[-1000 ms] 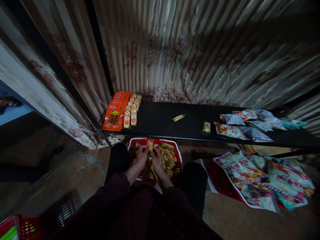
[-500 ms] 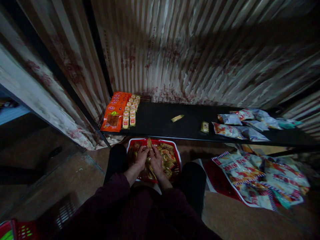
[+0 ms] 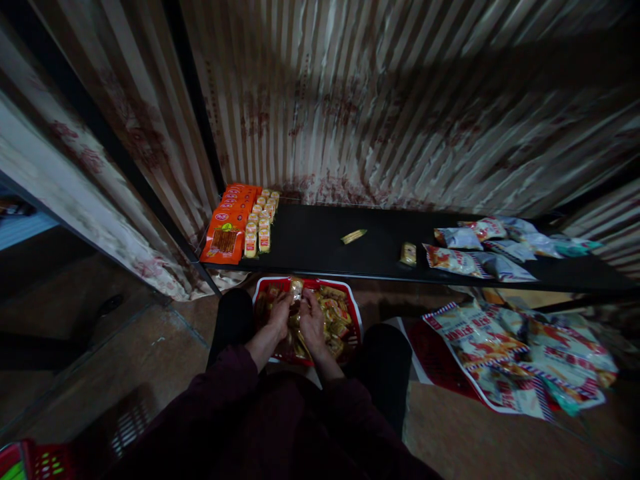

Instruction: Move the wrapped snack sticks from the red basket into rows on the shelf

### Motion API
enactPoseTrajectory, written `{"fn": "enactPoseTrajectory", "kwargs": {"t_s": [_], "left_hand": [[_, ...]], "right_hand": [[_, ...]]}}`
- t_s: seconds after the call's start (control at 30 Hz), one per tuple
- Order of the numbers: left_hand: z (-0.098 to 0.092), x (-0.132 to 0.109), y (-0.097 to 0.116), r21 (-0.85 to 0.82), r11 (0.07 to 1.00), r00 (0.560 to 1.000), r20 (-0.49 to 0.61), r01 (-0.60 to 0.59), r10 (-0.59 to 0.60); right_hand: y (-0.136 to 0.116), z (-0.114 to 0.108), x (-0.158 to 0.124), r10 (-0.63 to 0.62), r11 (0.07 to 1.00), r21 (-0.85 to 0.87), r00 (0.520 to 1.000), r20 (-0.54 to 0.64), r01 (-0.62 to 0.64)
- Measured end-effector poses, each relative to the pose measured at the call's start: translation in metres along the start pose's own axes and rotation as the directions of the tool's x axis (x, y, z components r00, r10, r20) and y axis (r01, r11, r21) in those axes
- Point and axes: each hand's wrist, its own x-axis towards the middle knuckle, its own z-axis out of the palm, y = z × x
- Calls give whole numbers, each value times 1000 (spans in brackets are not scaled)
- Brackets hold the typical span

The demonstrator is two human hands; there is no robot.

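Note:
My left hand (image 3: 280, 315) and my right hand (image 3: 311, 321) are close together over a red and white basket (image 3: 358, 319). Between their fingertips is a small clear-wrapped snack packet (image 3: 297, 288), gripped from both sides and standing upright. Many similar yellowish packets (image 3: 336, 313) fill the basket below. On the black shelf (image 3: 310, 250) ahead lie a slim snack packet (image 3: 354, 237) and a squarish one (image 3: 409, 254). Rows of small yellow packets (image 3: 258, 227) stand at the shelf's left end, beside orange snack bags (image 3: 224, 233).
Several white and red snack bags (image 3: 457, 260) lie on the shelf's right part. A second basket (image 3: 435, 353) on the floor at right holds larger bags (image 3: 483, 337). Another red basket (image 3: 47, 460) is at lower left. A striped curtain (image 3: 350, 100) hangs behind the shelf.
The packet in my hands has turned, showing a wider, shinier side instead of its narrow edge. My hands remain over the basket, with the left one slightly lower.

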Motion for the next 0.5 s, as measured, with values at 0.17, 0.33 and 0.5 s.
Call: {"fn": "enactPoseTrajectory", "kwargs": {"t_s": [0.17, 0.33, 0.5], "left_hand": [[0, -2, 1, -20, 997, 995, -66, 72, -73], [2, -1, 0, -40, 987, 979, -120, 159, -162], [2, 0, -2, -93, 959, 956, -96, 269, -278]], "right_hand": [[2, 0, -1, -27, 1000, -13, 1000, -9, 27], [5, -1, 0, -81, 996, -24, 997, -18, 81], [6, -1, 0, -91, 995, -49, 995, -27, 90]]}}
